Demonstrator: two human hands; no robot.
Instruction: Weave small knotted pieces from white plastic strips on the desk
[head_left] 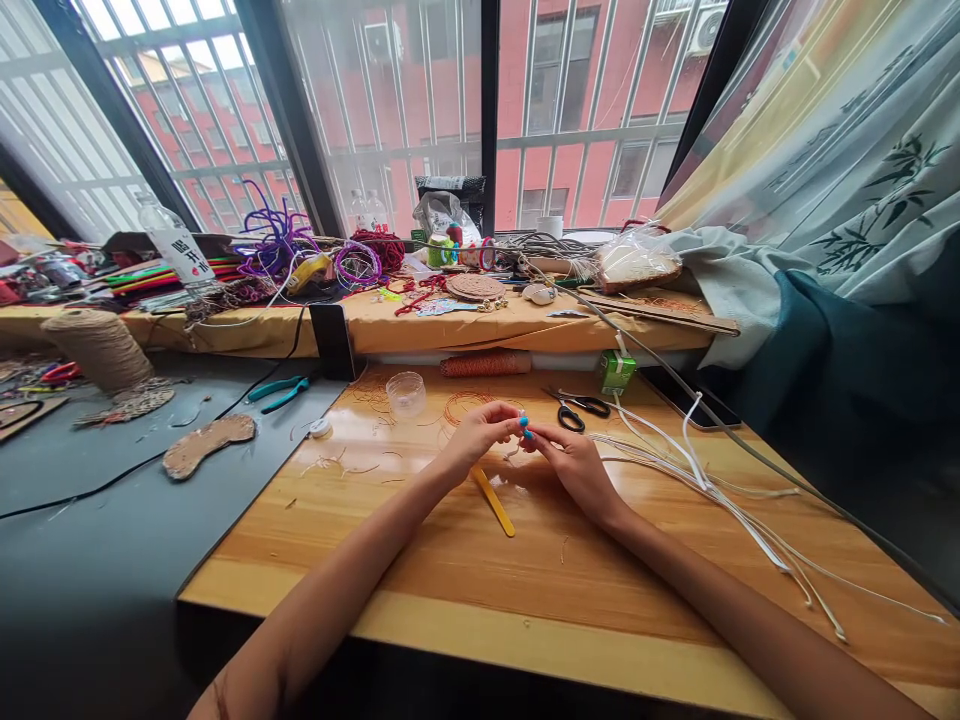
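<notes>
Above the wooden table (435,555), my left hand (484,435) and my right hand (574,468) meet fingertip to fingertip. Both are closed in a pinch, blue nails showing. Whatever sits between the fingertips is too small to make out; a short pale strand seems to hang just below. Under the hands lies a yellow flat stick (495,505), partly hidden by my left hand. Behind my left hand is a loose coil of thin orange-brown cord (461,405). Black-handled scissors (574,412) rest beyond my right hand, and a bundle of white cords (701,475) spreads to the right.
At the table's back stand a clear round tub (406,394), an orange thread spool (485,364) and a green carton (617,372). Teal pliers (279,393) and a twine cone (97,350) are on the grey surface leftward. A cluttered window ledge (420,325) runs behind.
</notes>
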